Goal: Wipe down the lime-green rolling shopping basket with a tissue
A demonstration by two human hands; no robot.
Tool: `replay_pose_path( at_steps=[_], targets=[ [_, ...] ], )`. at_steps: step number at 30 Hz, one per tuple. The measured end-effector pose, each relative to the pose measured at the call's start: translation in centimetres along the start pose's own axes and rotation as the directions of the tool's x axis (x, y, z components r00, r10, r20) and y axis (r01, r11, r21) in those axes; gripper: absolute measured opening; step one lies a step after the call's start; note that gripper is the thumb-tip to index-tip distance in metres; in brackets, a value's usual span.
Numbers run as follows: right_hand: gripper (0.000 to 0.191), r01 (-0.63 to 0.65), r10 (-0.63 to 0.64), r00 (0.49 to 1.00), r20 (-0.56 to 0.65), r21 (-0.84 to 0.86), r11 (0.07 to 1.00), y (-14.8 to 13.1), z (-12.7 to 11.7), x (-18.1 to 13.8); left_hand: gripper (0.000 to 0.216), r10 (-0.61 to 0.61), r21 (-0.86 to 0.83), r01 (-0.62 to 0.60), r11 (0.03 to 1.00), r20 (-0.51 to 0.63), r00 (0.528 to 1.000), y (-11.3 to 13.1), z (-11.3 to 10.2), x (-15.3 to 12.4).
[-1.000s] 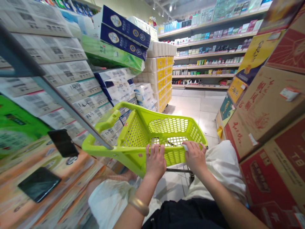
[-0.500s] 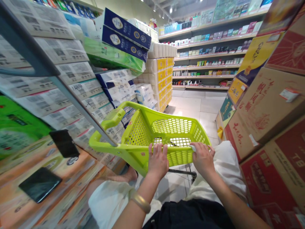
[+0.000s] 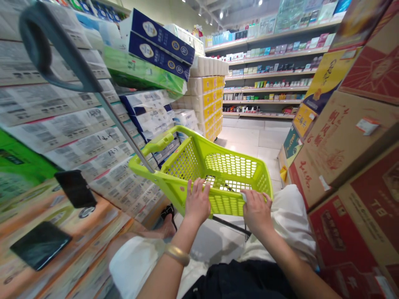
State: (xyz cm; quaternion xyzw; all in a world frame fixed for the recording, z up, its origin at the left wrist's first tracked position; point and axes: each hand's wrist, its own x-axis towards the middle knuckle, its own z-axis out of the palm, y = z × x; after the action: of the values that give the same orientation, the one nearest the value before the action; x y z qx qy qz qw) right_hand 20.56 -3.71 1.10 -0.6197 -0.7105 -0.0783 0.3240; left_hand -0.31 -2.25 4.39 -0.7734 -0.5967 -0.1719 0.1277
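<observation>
A lime-green shopping cart (image 3: 183,185) with a perforated basket stands in front of my knees. Its metal pole (image 3: 123,128) rises at the left to a dark grey looped handle (image 3: 62,50). My left hand (image 3: 197,202) hooks its fingers over the basket's near rim, and a gold bangle (image 3: 177,254) circles that wrist. Further right on the same rim, my right hand (image 3: 257,211) grips near the basket's front corner. A small white scrap (image 3: 243,197) shows at its fingertips; I cannot tell what it is.
Stacked tissue packs (image 3: 102,137) line the left. A phone (image 3: 75,189) and a dark flat device (image 3: 40,245) lie on orange packs (image 3: 102,232). Cardboard boxes (image 3: 349,137) crowd the right. Stocked shelves (image 3: 268,74) stand beyond the tiled floor (image 3: 246,137).
The cart has turned slightly, its grey handle swinging further into view at the upper left. Both hands have shifted a little left in the picture, still at the rim.
</observation>
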Motion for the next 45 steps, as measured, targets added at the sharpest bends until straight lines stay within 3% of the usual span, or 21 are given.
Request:
replay_pose_path(
  at_steps=[3, 7, 9, 17, 21, 25, 28, 35, 42, 45],
  targets=[
    [0.033, 0.049, -0.049, 0.998, 0.033, 0.006, 0.999, -1.2, -0.1, -0.2, 0.059, -0.025, -0.012, 0.024, 1.0, -0.003, 1.0, 0.3, 0.0, 0.1],
    [0.037, 0.112, -0.115, 0.988, 0.101, 0.042, 0.993, -2.6, -0.3, -0.4, 0.054, 0.111, -0.114, -0.107, 0.988, 0.027, 0.993, 1.8, 0.5, -0.3],
    [0.04, 0.153, -0.16, 0.978, 0.132, 0.063, 0.986, -3.0, -0.4, -0.5, 0.047, 0.119, -0.159, -0.115, 0.98, 0.013, 0.993, 2.1, 0.8, -0.4],
    [0.03, 0.203, -0.216, 0.961, 0.175, 0.09, 0.975, -3.2, -0.4, -2.4, 0.027, 0.051, -0.222, -0.063, 0.973, -0.056, 0.997, 0.0, 1.2, -0.5],
    [0.03, 0.217, -0.228, 0.94, 0.255, 0.073, 0.973, -5.8, 0.4, -0.9, 0.028, 0.053, -0.256, -0.062, 0.965, -0.04, 0.998, -0.6, 1.3, -0.5],
    [0.032, 0.285, -0.293, 0.878, 0.378, 0.08, 0.955, -8.2, 0.5, 1.7, 0.028, 0.072, -0.26, -0.078, 0.962, -0.03, 0.997, -1.1, 1.2, -0.3],
    [0.025, 0.272, -0.279, 0.87, 0.406, 0.076, 0.959, -8.0, 0.0, 1.6, 0.029, 0.081, -0.271, -0.081, 0.959, -0.013, 0.997, -1.5, 1.1, -0.1],
    [0.025, 0.183, -0.193, 0.925, 0.328, 0.06, 0.981, -5.1, -0.9, -2.4, 0.028, 0.044, -0.295, -0.04, 0.955, 0.008, 0.999, -1.3, 1.4, -0.2],
    [0.027, 0.172, -0.186, 0.859, 0.477, 0.073, 0.982, -8.0, -0.3, 1.5, 0.027, 0.044, -0.322, -0.055, 0.945, -0.04, 0.998, -1.1, 1.9, -0.3],
    [0.023, 0.179, -0.193, 0.84, 0.507, 0.076, 0.981, -8.2, -0.8, 1.7, 0.026, 0.044, -0.322, -0.056, 0.945, -0.044, 0.998, -1.3, 1.8, -0.4]
  ],
)
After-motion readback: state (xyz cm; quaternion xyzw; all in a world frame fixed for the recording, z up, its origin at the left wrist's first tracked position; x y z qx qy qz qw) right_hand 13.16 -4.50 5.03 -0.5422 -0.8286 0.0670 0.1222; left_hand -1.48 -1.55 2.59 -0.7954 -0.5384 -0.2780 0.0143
